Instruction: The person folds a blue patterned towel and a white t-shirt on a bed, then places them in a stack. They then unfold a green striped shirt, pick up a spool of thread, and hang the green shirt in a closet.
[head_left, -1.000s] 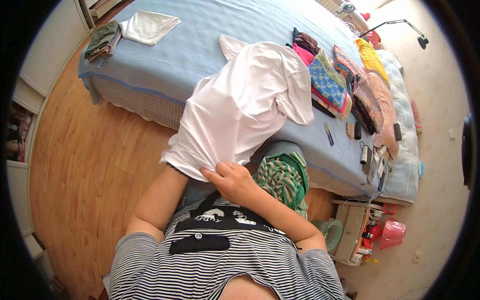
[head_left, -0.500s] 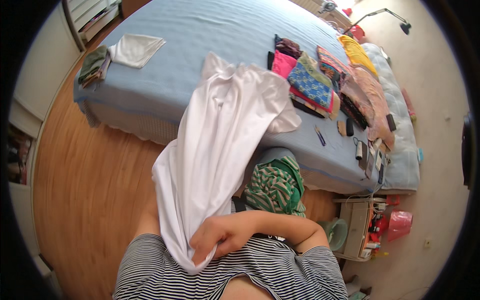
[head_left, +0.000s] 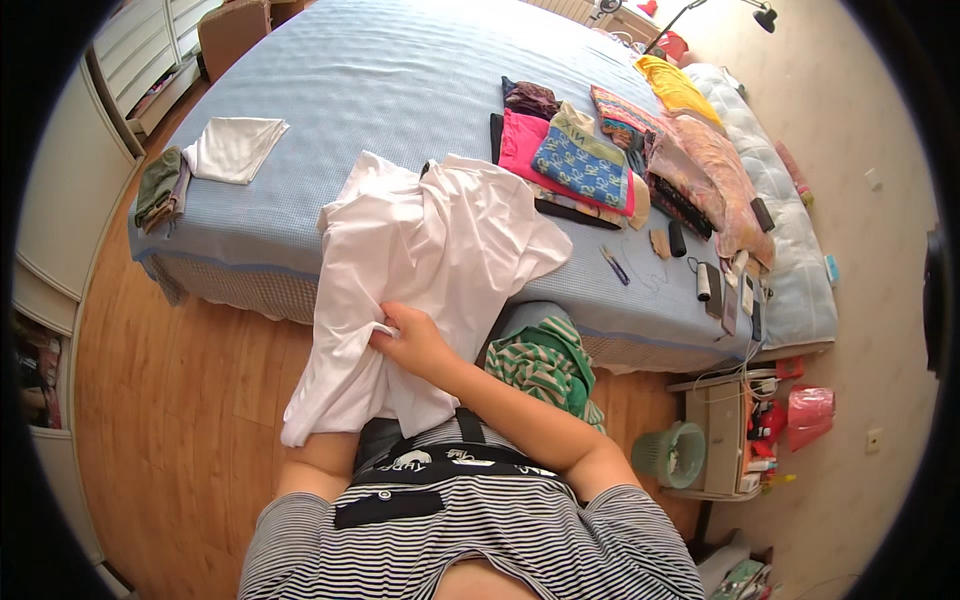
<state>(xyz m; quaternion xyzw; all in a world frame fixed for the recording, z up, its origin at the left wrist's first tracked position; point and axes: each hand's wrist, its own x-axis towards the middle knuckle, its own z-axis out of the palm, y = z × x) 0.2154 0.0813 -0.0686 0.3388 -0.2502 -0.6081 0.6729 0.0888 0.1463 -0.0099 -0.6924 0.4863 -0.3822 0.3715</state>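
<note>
packages | possibly small colourful bottles (head_left: 768, 425) | floor shelf, right of bed (head_left: 400, 90)

White shirt (head_left: 420, 270), crumpled, draped from the bed's edge toward the floor

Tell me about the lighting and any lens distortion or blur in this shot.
Head view: bright, even daylight, soft shadows; the white shirt looks nearly washed out. Fisheye bends the bed edges and leaves black corners. The right hand gripping the shirt is sharp, with no motion blur.
</note>
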